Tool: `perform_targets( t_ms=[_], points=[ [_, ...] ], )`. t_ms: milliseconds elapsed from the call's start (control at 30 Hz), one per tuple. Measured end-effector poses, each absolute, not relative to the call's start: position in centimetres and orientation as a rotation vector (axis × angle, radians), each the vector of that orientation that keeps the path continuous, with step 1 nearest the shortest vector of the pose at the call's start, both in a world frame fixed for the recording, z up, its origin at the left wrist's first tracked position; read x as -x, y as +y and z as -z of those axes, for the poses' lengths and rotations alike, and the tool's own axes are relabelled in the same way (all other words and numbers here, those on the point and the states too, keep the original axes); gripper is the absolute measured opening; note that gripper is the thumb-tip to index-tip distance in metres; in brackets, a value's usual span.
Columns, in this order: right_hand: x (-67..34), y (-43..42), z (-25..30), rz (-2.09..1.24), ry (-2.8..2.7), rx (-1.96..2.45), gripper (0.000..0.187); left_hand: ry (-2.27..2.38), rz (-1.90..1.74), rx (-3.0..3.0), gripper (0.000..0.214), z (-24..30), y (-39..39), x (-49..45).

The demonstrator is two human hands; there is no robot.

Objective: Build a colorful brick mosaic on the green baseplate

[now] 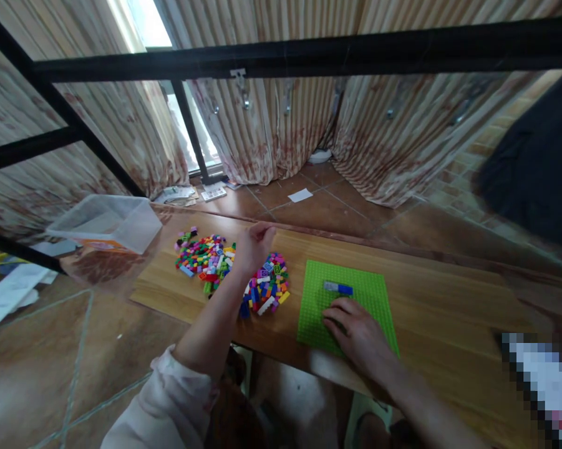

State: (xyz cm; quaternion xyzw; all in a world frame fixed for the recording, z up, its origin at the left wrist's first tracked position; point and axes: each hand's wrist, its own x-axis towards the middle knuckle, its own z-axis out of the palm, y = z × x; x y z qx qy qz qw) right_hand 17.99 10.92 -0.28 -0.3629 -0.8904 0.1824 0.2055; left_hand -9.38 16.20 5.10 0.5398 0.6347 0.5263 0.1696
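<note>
A green baseplate lies on the wooden table, with a grey and blue row of toy bricks on its upper middle. My right hand rests over the plate just below that row, fingers loosely bent, thumb apart from them and nothing visible in between. To the left, my left hand is raised over the back of a heap of colourful toy bricks, its fingers pinched together. Whatever that pinch holds, if anything, is hidden. My left forearm covers the middle of the heap.
At the table's left end stands a clear plastic bin with an orange label. A black metal rail crosses in front of striped curtains. Papers lie on the tiled floor. A blurred-out object is on the right end of the table.
</note>
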Motion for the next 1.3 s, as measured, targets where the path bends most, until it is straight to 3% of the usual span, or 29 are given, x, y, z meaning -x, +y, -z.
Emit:
perform_targets(
  t_ms=[667,1300],
  points=[
    [-10.2,9.2,0.2,-0.523,-2.374,0.762,0.023,1.717,-1.575,-1.421,0.023,-6.3,16.6,9.7],
    [-5.0,7.2,0.6,-0.403,-2.349,0.887,0.024,1.728,-1.645,-1.392,0.025,-6.9,15.7,11.9]
  ],
)
